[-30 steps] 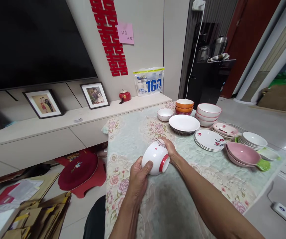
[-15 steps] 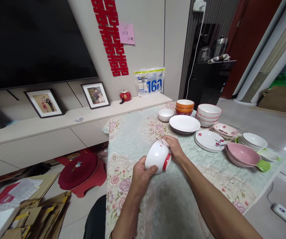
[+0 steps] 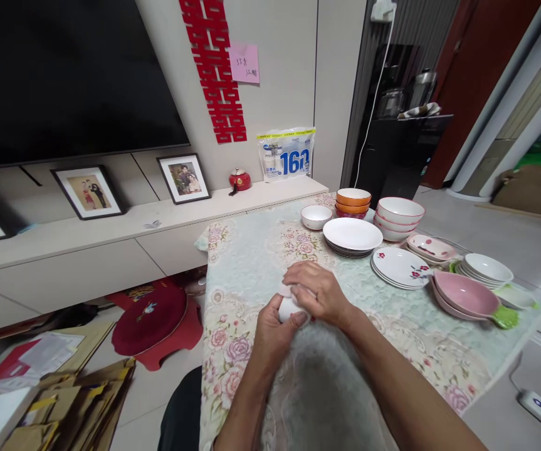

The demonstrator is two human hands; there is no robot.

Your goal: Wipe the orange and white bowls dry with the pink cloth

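In front of me a white bowl [image 3: 289,311] is tilted on its side above the table, mostly covered by my hands. My left hand [image 3: 274,326] grips it from the left, thumb across its outer wall. Curled over its top is my right hand [image 3: 316,289], pressing a pale cloth [image 3: 284,290] against the bowl; only a small edge of the cloth shows. Beyond the hands stand a small white bowl [image 3: 316,217] and a stack of white plates [image 3: 352,233].
On the flowered tablecloth [image 3: 237,266], to the right, are orange bowls [image 3: 353,197], large white bowls [image 3: 400,212], flower-patterned plates [image 3: 400,265] and pink leaf-handled dishes [image 3: 466,293]. A red stool [image 3: 157,319] and cardboard [image 3: 68,407] lie left of the table.
My right hand has moved left from the bowl's far rim and foot onto its outer side, bringing the cloth along. The bowl has turned and is now largely hidden.
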